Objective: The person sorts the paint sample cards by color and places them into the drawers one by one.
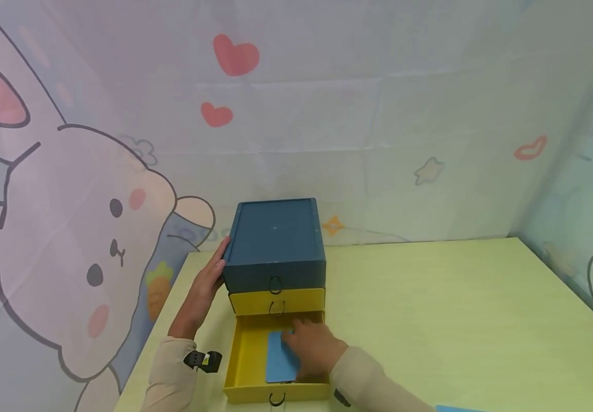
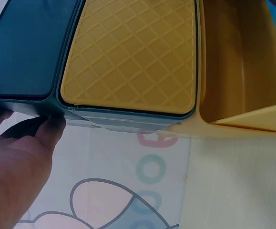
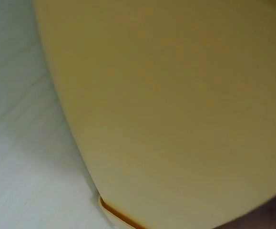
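A small stacked drawer unit stands on the table, with a dark blue upper box (image 1: 275,232), a closed yellow middle drawer (image 1: 255,302) and an open yellow bottom drawer (image 1: 247,355). My left hand (image 1: 205,292) rests against the left side of the dark blue box. In the left wrist view its fingertips (image 2: 52,128) touch the box's lower edge. My right hand (image 1: 314,346) reaches down into the open drawer, its bent fingers gripping a flat light-blue rectangle (image 1: 278,360). The hand covers the right part of that rectangle. The drawer's yellow wall (image 3: 166,105) fills most of the right wrist view.
The pale yellow-green table (image 1: 445,309) extends to the right of the drawers. Another light-blue edge (image 1: 456,408) shows at the bottom of the head view. A printed cloth (image 1: 296,114) with a rabbit and hearts hangs behind the table. Small black ring pulls (image 1: 277,399) hang on the fronts.
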Demonstrator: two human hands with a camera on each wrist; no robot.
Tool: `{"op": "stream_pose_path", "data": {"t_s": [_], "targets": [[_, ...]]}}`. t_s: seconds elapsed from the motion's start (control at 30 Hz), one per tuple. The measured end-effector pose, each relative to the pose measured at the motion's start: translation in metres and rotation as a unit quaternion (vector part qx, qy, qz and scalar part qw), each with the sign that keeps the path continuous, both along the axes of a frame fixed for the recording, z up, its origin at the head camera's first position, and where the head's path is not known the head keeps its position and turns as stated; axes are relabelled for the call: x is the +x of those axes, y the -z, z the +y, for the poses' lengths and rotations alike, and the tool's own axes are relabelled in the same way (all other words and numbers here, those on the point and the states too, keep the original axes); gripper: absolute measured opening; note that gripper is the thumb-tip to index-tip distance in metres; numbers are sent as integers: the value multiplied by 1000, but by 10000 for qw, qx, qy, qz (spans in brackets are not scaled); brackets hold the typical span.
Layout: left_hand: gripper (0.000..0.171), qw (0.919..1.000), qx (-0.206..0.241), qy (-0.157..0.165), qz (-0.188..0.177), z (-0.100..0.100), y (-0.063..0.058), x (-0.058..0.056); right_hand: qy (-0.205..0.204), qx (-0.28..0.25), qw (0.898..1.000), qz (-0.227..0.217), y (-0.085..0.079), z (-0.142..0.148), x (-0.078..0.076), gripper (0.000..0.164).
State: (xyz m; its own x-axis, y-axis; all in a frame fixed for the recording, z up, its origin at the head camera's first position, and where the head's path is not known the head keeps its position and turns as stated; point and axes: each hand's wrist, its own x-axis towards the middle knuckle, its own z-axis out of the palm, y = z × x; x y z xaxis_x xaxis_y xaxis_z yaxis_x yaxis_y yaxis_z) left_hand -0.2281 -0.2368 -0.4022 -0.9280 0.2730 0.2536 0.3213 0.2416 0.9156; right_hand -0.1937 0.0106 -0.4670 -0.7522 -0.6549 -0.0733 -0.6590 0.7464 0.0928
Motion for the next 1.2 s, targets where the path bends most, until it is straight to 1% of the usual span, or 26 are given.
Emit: {"op": "stream_pose_path", "data": {"t_s": [0.23, 0.3, 0.4, 0.5, 0.63, 0.73, 0.83, 0.93, 1.0, 1.13, 1.2], "targets": [[61, 10000, 36, 32, 5, 0, -1, -1, -3, 210, 9991, 371, 5, 2, 1, 81], [60, 10000, 49, 35, 2, -1, 0, -1, -77, 247, 9987, 445, 5, 3, 2, 81], [60, 10000, 62, 25, -3, -2, 0, 0, -239, 117, 9985, 478, 2, 7, 3, 77], [59, 10000, 65, 35, -23, -2, 0, 0, -437, -248, 9980, 391, -8, 16, 5, 67], [59, 10000, 40, 52, -49, -2, 0, 1, -583, -923, 9940, -77, -29, 35, 15, 51], [59, 10000, 35, -2, -21, -4, -1, 2, -675, -1295, 9888, -300, -43, 52, 24, 46], [58, 10000, 58, -21, 21, -6, -2, 2, -667, -1502, 9860, -299, -52, 70, 33, 46], [58, 10000, 78, 20, -1, -5, -2, 4, -579, -1716, 9832, -223, -51, 91, 42, 46], [58, 10000, 87, 45, -20, -5, -1, 4, -506, -1857, 9811, -184, -47, 108, 48, 44], [58, 10000, 61, -17, -14, -7, -1, 5, -348, -2065, 9778, -10, -35, 141, 58, 42], [58, 10000, 44, -53, 17, -8, -2, 5, -165, -2082, 9779, -102, -27, 158, 63, 43]]}}
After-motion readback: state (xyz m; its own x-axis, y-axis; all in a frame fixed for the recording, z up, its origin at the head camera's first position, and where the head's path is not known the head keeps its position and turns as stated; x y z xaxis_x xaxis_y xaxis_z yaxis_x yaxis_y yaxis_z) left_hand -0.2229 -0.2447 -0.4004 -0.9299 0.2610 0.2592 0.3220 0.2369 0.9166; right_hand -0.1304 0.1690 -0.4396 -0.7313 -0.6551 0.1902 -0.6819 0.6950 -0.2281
